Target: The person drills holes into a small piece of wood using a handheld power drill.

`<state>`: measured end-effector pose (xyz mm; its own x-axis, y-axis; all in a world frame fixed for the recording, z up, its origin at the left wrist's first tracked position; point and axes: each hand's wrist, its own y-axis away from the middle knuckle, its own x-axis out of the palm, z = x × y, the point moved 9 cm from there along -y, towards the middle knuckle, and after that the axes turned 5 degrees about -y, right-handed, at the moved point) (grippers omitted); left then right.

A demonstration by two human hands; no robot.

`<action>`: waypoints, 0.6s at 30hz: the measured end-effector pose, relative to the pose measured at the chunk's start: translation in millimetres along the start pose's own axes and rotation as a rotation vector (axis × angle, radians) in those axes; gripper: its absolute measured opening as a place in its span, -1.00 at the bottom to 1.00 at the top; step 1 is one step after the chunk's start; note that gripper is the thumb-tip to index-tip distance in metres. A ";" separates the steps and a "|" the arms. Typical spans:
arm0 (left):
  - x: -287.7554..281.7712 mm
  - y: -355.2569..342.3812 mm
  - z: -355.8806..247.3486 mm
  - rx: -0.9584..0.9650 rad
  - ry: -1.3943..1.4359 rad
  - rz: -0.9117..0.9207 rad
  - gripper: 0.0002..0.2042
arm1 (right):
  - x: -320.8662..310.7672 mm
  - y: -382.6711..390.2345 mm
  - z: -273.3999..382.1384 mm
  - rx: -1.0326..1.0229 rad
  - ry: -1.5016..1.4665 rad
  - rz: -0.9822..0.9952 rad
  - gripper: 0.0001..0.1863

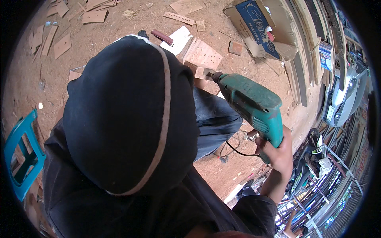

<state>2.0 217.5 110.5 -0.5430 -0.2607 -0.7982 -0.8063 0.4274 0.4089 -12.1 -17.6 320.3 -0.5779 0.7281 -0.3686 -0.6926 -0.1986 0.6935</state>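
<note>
Neither of my hands shows. A person in a black cap (127,103) and dark shirt is bent over close in front of me, hiding much of the ground. That person's right hand (278,152) grips a teal corded drill (250,103). Its tip is at a small wooden block (202,72) beside a board with several holes (202,53). A white board (174,41) and a maroon roll (162,37) lie beyond. The person's jeans leg (216,119) is under the drill.
Wood offcuts (61,43) lie on the dirt ground. A teal plastic chair (29,154) is at left, a cardboard box (242,29) at upper right. Long planks (301,79), a car (345,99), metal racks (329,170) and another person (301,230) are along the right.
</note>
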 end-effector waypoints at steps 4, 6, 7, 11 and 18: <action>-4.0 3.2 -2.7 -0.007 0.008 -0.022 -0.66 | -8.5 -6.0 0.5 0.025 0.128 0.069 -0.72; 6.6 -3.2 4.2 -0.030 0.013 0.012 -0.66 | -11.7 -10.3 3.8 0.073 0.124 0.064 -0.72; 12.7 -7.3 7.4 -0.046 0.009 0.040 -0.65 | -12.4 -12.8 5.9 0.101 0.123 0.062 -0.72; 15.0 -7.8 4.3 -0.079 -0.042 0.116 -0.63 | -15.9 -20.4 14.1 0.123 0.121 0.077 -0.71; -0.1 1.4 -3.2 -0.045 0.002 0.095 -0.59 | -18.9 -20.9 15.4 0.128 0.107 0.045 -0.75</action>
<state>0.2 215.3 112.6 -0.6175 -0.2227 -0.7544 -0.7611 0.4110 0.5018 19.9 -17.2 322.3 -0.6549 0.6447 -0.3943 -0.6079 -0.1395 0.7816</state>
